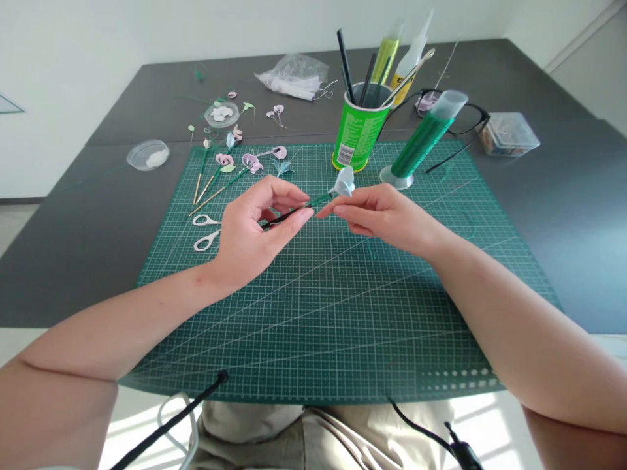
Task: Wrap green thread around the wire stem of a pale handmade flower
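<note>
Between the thumb and fingers of my left hand (267, 228) is the dark stem of a pale blue flower (344, 181), tilted up to the right. Green thread (321, 200) is wrapped around the stem just under the petals. My right hand (379, 212) is beside the flower head, its fingers drawn together close to the stem; whatever they pinch is too small to make out. A thin green strand (371, 248) shows below that hand. White-handled scissors (206, 243) lie partly hidden behind my left wrist.
On the green cutting mat (318, 313) stand a green can (360, 134) of tools and a green thread spool (424, 143). Several finished flowers (224, 160) lie at the back left, near petal dishes (148, 155). Black glasses (482, 117) and a clear box (509, 134) are at right.
</note>
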`<act>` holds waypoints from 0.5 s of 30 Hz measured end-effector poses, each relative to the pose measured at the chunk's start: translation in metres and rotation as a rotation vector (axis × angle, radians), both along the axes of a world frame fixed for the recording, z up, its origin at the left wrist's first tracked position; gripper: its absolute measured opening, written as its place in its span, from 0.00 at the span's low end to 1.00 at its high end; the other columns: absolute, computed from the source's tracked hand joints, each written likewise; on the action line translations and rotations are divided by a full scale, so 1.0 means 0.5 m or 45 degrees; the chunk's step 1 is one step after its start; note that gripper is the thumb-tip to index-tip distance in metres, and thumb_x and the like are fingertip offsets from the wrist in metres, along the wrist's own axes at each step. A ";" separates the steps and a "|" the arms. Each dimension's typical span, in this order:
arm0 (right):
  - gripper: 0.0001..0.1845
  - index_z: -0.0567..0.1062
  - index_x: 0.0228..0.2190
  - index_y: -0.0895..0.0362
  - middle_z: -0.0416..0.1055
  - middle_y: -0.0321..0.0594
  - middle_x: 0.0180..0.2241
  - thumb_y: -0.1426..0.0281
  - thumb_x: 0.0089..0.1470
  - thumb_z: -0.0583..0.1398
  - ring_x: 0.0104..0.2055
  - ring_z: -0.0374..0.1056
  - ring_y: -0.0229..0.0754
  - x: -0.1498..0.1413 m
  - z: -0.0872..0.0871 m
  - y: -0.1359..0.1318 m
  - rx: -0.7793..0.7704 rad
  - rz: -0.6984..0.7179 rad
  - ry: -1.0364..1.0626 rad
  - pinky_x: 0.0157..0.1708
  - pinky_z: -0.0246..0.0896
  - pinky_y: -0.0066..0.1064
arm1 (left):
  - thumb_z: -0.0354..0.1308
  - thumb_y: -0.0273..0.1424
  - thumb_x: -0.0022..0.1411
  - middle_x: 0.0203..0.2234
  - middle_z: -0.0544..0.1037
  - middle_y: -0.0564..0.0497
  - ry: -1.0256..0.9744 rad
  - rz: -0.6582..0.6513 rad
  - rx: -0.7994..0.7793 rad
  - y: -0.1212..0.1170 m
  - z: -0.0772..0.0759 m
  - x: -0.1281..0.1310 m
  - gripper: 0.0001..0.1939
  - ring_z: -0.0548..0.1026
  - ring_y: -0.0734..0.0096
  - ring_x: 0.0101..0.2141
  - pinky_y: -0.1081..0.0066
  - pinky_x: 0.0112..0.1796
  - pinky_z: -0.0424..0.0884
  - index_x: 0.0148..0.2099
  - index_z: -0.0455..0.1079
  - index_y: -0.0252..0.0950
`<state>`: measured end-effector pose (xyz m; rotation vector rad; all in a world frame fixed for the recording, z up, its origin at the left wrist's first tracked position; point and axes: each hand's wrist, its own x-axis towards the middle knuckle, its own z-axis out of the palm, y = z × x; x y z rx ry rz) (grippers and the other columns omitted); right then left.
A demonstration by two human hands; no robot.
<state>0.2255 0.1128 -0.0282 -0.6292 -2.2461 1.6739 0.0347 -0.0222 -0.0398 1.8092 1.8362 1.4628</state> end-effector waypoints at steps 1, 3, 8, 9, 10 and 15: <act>0.12 0.83 0.37 0.60 0.58 0.28 0.18 0.72 0.67 0.58 0.21 0.51 0.31 0.000 -0.001 0.000 0.008 0.036 -0.018 0.21 0.43 0.28 | 0.68 0.34 0.67 0.38 0.85 0.51 -0.008 0.014 -0.017 0.002 0.000 -0.002 0.06 0.82 0.68 0.37 0.72 0.35 0.78 0.45 0.79 0.39; 0.13 0.84 0.40 0.60 0.59 0.29 0.18 0.71 0.68 0.59 0.21 0.53 0.31 0.001 -0.003 0.000 0.024 0.090 -0.057 0.20 0.45 0.27 | 0.68 0.35 0.68 0.40 0.86 0.50 -0.025 0.026 -0.047 0.006 -0.001 -0.007 0.08 0.83 0.67 0.39 0.71 0.36 0.79 0.47 0.80 0.39; 0.13 0.85 0.44 0.58 0.61 0.29 0.18 0.68 0.69 0.60 0.21 0.54 0.32 0.005 -0.011 0.004 -0.002 0.126 -0.105 0.21 0.47 0.27 | 0.67 0.36 0.68 0.38 0.86 0.50 -0.117 -0.010 -0.085 0.010 -0.003 -0.011 0.08 0.82 0.68 0.37 0.72 0.33 0.78 0.46 0.81 0.39; 0.13 0.85 0.44 0.58 0.61 0.29 0.18 0.68 0.69 0.60 0.21 0.54 0.32 0.006 -0.010 0.005 -0.023 0.114 -0.110 0.21 0.46 0.27 | 0.67 0.35 0.69 0.37 0.86 0.50 -0.156 -0.030 -0.091 0.011 -0.003 -0.012 0.08 0.82 0.68 0.36 0.73 0.31 0.77 0.46 0.80 0.39; 0.14 0.85 0.45 0.59 0.60 0.29 0.18 0.68 0.70 0.59 0.20 0.53 0.32 0.006 -0.008 0.005 -0.057 0.096 -0.109 0.21 0.45 0.28 | 0.66 0.35 0.69 0.37 0.86 0.49 -0.200 -0.052 -0.095 0.011 -0.003 -0.012 0.08 0.82 0.69 0.35 0.74 0.28 0.76 0.47 0.79 0.39; 0.15 0.83 0.43 0.58 0.63 0.32 0.21 0.66 0.72 0.57 0.21 0.52 0.32 0.005 0.002 0.006 -0.366 -0.090 0.024 0.21 0.48 0.29 | 0.61 0.39 0.73 0.35 0.83 0.50 -0.394 -0.123 -0.143 0.016 -0.003 -0.016 0.09 0.77 0.74 0.25 0.76 0.18 0.68 0.50 0.72 0.40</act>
